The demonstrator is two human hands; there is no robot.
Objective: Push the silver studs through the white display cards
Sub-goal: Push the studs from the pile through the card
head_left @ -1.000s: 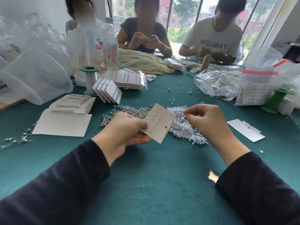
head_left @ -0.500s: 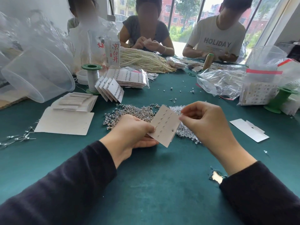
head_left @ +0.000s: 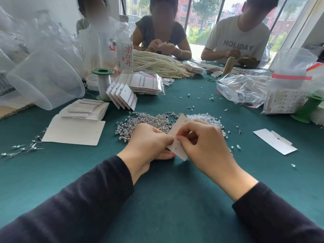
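Holding a white display card [head_left: 179, 126] tilted in the air above the green table [head_left: 175, 193], you are gripping its left edge with your left hand [head_left: 149, 142], fingers curled beneath it. Your right hand [head_left: 205, 146] is pinching the card's middle between thumb and forefinger, the other fingers curled in. Whether a stud is sitting between those fingertips is too small to tell. The card is hovering just in front of the heap of silver studs [head_left: 143, 120], with a heap of clear backs [head_left: 206, 119] lying just beside it to the right. Faint rows of marks are showing on the card's face. Because the card is hanging unsupported, a push that is landing off a mark is likely to be creasing or tearing the paper, or bending the thin post. Your left fingers are sitting behind the card near the push point, so a post coming through fast is risking a prick. A stud slipping from the pinch is probably going to be dropping into the heaps below, where it is getting lost among the others. Loose studs [head_left: 22, 148] are lying scattered at the far left, and your dark sleeves [head_left: 78, 207] are resting low on the cloth, so a wide reach is risking sweeping pieces off. Blank cards [head_left: 84, 109] are waiting stacked at the left.
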